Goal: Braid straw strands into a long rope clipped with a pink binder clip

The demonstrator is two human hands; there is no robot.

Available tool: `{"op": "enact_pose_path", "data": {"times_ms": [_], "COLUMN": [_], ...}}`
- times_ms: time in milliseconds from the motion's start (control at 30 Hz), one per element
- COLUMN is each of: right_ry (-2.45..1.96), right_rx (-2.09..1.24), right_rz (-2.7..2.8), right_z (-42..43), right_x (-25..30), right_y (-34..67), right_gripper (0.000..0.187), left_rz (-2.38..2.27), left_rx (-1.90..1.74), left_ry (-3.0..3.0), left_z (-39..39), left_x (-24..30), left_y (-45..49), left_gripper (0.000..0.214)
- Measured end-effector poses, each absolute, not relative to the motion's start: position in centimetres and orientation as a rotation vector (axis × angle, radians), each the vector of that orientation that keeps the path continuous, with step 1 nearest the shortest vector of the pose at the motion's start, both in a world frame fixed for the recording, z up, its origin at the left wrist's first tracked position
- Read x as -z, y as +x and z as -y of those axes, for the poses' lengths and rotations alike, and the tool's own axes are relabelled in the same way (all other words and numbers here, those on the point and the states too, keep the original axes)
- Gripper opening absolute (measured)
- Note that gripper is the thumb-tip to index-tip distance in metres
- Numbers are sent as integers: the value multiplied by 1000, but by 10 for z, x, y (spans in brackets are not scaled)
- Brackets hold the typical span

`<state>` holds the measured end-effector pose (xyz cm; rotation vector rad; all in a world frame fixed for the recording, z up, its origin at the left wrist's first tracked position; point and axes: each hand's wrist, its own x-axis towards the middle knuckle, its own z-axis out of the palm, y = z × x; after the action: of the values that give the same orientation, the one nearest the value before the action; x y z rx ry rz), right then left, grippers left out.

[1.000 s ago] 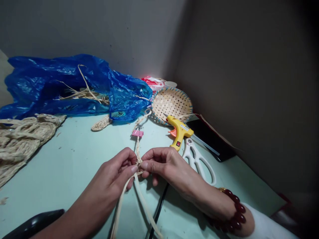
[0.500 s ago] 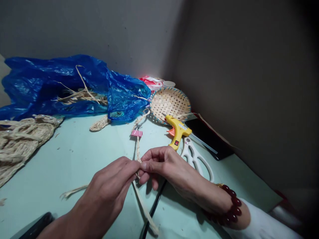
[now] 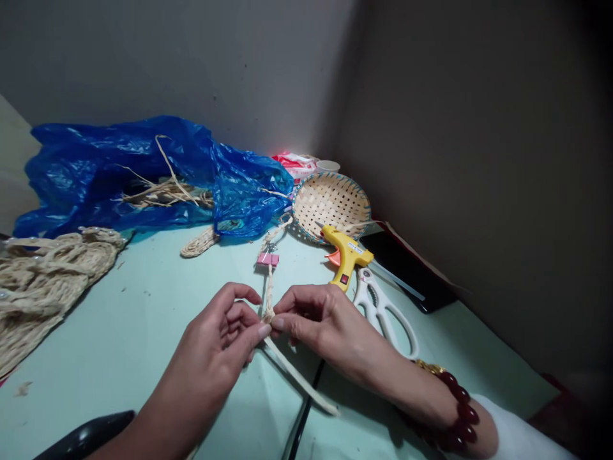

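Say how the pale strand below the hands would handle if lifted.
The pale strand would probably bend easily, being thin and narrow. It's likely light, having little bulk. Its upper end may stay anchored, meeting the left hand at the thumb.

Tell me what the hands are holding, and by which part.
The right hand pinches the braid between thumb and fingers at its near end, by a loose strand. The left hand has its thumb there; its grip cannot be told.

braid (image 3: 269, 286) partly hidden, woven piece (image 3: 57, 275) cropped left
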<state>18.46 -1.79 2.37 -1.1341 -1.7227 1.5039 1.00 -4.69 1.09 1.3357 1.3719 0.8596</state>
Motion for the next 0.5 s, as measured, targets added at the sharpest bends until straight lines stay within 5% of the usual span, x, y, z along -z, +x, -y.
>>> {"op": "enact_pose_path", "data": {"times_ms": [500], "right_ry": [-1217], "right_rx": [-1269], "right_rz": [1871], "right_z": [23], "right_x": [-18], "right_y": [179], "right_gripper": [19], "left_rz": [-1552], "left_rx": [-722], "left_ry": [1496], "left_z": [52], "left_x": [-24], "left_y": [20], "left_gripper": [19]}}
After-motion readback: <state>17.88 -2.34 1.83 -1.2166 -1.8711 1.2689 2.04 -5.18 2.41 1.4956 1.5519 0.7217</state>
